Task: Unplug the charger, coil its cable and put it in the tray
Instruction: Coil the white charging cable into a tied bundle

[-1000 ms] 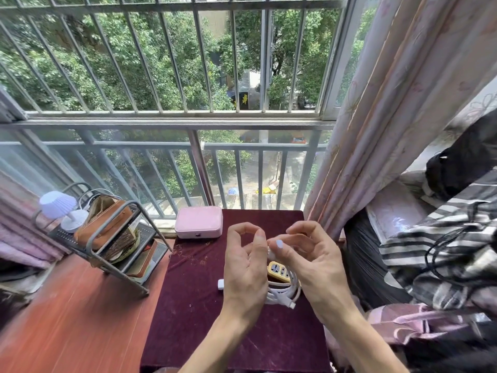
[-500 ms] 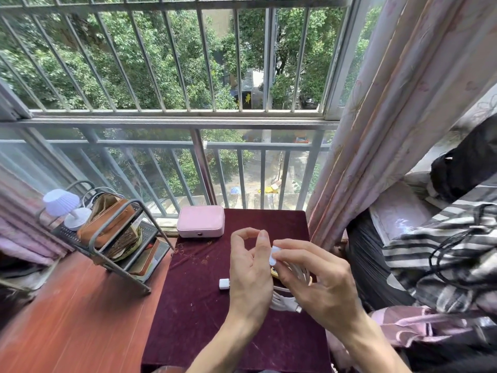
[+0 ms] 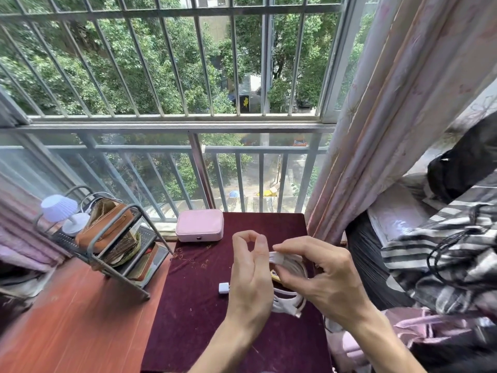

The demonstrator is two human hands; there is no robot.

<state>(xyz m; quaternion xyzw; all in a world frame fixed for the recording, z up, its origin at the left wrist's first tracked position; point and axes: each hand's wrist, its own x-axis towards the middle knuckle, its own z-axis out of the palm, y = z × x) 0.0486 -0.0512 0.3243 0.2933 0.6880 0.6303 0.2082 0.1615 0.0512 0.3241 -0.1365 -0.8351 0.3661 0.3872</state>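
A yellow-faced power strip [image 3: 275, 276] lies on the dark red velvet table [image 3: 193, 319], with a white cable [image 3: 289, 302] coiled around and under it. My right hand [image 3: 322, 278] pinches a white charger block [image 3: 277, 257] at the strip's top between thumb and fingers. Just left of the strip hovers my left hand [image 3: 250, 275], thumb and forefinger touching in a ring; its palm hides whatever it holds or presses. A small white plug [image 3: 223, 288] rests on the cloth left of that hand. The grey metal tray rack [image 3: 146, 235] stands at the left.
A pink case [image 3: 199, 225] sits at the table's far edge by the window bars. The rack holds a brown bag [image 3: 107, 227] and a small lamp [image 3: 60, 208]. A curtain [image 3: 376, 130] hangs on the right, above piled clothes and a black cord [image 3: 443, 251].
My right hand has dropped onto the power strip and closed on the white charger block, covering most of the yellow face. My left hand has stayed beside it.
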